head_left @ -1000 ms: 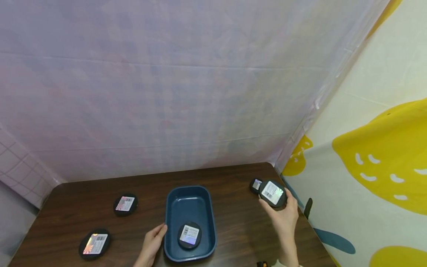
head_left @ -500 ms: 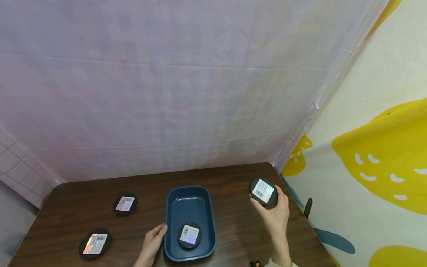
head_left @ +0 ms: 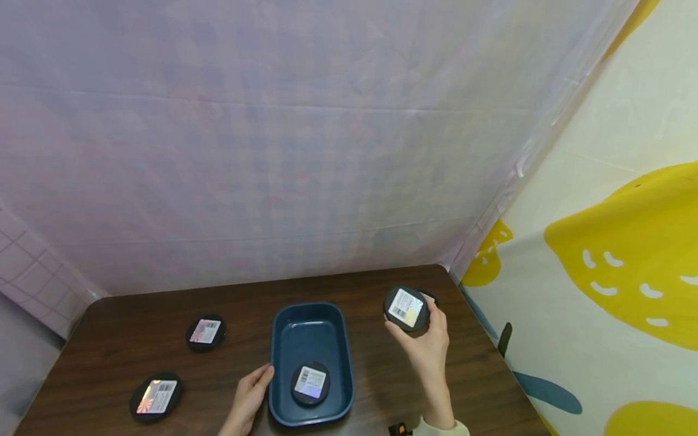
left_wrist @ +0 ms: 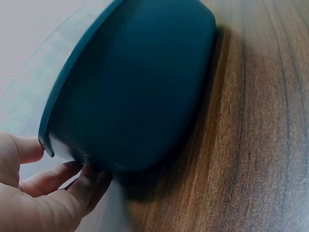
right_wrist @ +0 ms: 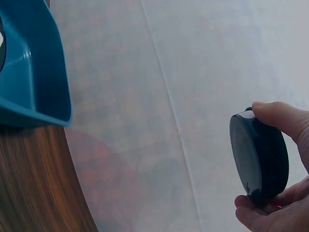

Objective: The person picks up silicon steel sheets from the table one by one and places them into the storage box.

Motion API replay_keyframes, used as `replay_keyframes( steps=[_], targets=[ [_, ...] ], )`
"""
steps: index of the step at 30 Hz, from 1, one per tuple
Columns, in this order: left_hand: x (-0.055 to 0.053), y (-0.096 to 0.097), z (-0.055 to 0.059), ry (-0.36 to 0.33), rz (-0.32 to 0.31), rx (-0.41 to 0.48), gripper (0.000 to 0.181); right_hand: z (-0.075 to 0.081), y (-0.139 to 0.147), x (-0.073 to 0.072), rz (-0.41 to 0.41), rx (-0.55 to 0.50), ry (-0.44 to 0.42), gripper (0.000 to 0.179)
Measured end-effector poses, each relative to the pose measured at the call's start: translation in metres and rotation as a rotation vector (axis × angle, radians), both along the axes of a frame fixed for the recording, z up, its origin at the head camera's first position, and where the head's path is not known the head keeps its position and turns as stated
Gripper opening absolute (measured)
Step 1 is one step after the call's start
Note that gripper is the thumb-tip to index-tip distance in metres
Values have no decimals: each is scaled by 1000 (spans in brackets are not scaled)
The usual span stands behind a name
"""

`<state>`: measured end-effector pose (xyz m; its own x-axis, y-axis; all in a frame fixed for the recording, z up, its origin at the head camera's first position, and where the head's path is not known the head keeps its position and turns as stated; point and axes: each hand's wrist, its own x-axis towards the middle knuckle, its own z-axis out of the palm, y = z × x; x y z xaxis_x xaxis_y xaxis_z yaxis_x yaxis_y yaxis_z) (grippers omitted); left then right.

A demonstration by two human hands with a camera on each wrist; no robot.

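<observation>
- Held disc [head_left: 406, 308] is pinched in right hand [head_left: 425, 348] — kept above wooden table [head_left: 245, 339], right of blue tray [head_left: 311, 339].
- Tray's left rim is gripped by left hand [head_left: 252, 392].
- Inner disc [head_left: 311, 384] is contained in tray — label up.
- Upper disc [head_left: 205, 333] and lower disc [head_left: 156, 397] are laid left; rear disc [head_left: 429, 297] is partly hidden.

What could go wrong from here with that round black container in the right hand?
First, the right hand grips the held container by its edge, so it might slip and drop. Second, if it is lowered into the blue tray, it could knock the labelled container lying at the near end. Third, the left hand holds the tray at one side, so a tug might shift it.
</observation>
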<state>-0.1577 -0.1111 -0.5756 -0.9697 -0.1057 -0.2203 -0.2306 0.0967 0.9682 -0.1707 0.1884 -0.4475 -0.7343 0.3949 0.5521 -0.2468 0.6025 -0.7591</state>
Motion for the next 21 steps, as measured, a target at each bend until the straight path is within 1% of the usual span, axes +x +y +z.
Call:
replay_keyframes(
  steps=[5, 8, 14, 21],
  targets=[
    [0, 0, 0, 0, -2, -2, 49, -2, -9, -2, 28, 59, 16, 82],
    [0, 0, 0, 0, -2, -1, 49, -3, -15, -3, 54, 73, 9, 82],
    [0, 0, 1, -5, -6, -2, 49, -3, -28, -3, 101, 78, -10, 81],
    [-1, 0, 0, -18, -3, 2, 49, -2, -42, -4, 155, 84, -9, 82]
  ],
)
